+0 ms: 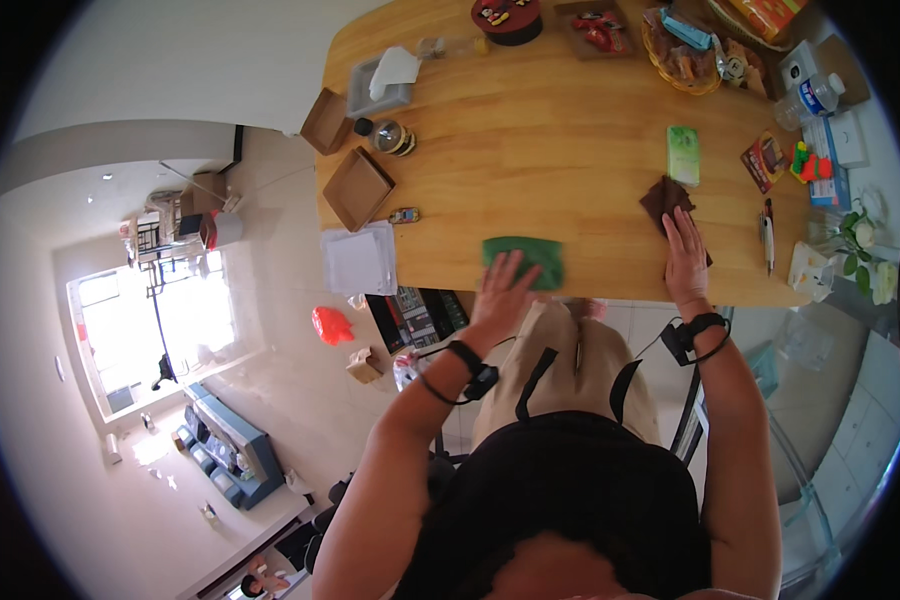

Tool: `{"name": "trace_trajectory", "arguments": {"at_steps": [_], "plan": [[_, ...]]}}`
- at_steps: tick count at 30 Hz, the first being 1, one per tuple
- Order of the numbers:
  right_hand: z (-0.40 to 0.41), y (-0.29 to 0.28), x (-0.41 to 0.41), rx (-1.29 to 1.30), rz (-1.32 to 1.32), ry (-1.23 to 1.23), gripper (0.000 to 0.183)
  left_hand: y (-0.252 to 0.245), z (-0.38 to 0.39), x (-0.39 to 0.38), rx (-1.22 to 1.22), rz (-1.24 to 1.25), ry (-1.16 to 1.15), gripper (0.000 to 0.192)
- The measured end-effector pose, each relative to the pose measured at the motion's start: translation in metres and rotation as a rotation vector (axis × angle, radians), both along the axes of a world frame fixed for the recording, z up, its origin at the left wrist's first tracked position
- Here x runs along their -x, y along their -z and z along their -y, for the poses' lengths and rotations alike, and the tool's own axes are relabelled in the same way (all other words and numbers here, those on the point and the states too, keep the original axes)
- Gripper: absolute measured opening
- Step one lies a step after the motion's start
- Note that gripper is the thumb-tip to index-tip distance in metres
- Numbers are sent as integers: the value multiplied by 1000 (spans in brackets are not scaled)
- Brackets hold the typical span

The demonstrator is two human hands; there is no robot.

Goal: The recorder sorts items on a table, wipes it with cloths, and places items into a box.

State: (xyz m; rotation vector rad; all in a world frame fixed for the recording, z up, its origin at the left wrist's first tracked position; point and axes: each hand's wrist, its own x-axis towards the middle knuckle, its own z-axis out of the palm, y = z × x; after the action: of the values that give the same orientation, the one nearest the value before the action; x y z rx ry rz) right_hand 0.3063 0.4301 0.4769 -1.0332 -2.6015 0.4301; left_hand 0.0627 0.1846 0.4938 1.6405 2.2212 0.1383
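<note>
My left hand (504, 292) lies with spread fingers on a green cloth (546, 262) near the table's front edge. The cloth is flat, and motion blurs both it and the hand. Further right, my right hand (686, 262) rests with its palm down on a crumpled dark brown cloth (661, 201). Its fingers are nearly straight, and they cover the middle of that cloth. Just beyond the brown cloth lies a green and white packet (683, 155), close to its upper edge. Each wrist wears a black strap with a small device.
On the wooden table (525, 165), the left side holds paper sheets (358, 259), a toy car (404, 216), cardboard trays (358, 189) and a dark-capped bottle (391, 138). Pens (768, 238), a card (765, 161) and toy bricks (811, 166) lie at right. A snack basket (682, 79) stands far right.
</note>
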Motion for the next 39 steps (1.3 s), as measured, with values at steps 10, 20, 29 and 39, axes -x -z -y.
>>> {"name": "trace_trajectory", "arguments": {"at_steps": [10,20,29,39], "plan": [[4,-5,6,29,-33,-11,53,30,-48,9,-33,-147,-467,54],[0,3,-3,86,25,-21,57,10,-104,-98,-156,55,146,51],[5,-11,8,180,-11,8,53,-1,-73,-16,-163,95,19,48],[21,-21,94,774,-307,379,40,-4,-58,70,-190,164,-239,44]]}}
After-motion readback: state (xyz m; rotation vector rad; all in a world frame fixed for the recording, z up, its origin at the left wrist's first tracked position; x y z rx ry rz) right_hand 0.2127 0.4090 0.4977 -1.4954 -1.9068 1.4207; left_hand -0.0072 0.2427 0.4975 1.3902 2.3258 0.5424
